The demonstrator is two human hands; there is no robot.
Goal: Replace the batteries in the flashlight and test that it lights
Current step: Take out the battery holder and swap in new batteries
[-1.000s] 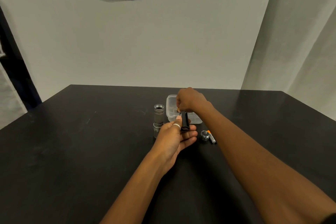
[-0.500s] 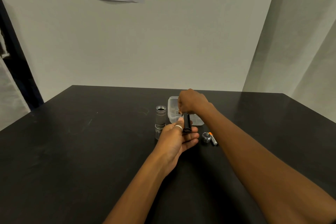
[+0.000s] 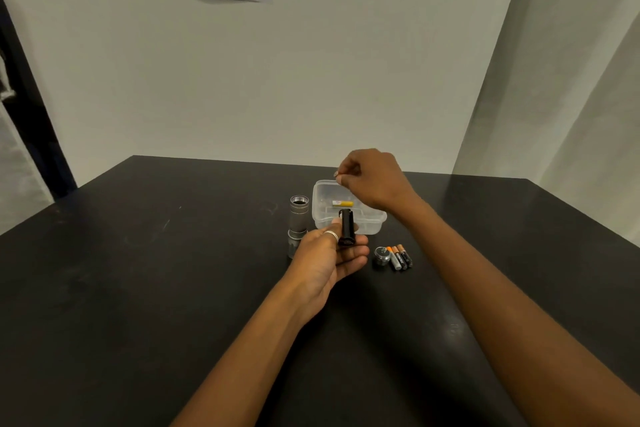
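The black cylindrical battery holder (image 3: pixel 346 227) is held upright in the left hand (image 3: pixel 329 255). Just beyond and above it, the right hand (image 3: pixel 369 177) is curled, whether pinching anything cannot be told.

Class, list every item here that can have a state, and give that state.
Flashlight: upright on table, top open.
Cap: off, lying on table.
Battery holder: held by left hand.
Tub: open, one battery inside.
Three batteries: loose beside cap.
Right hand: pinched above tub, contents unclear.
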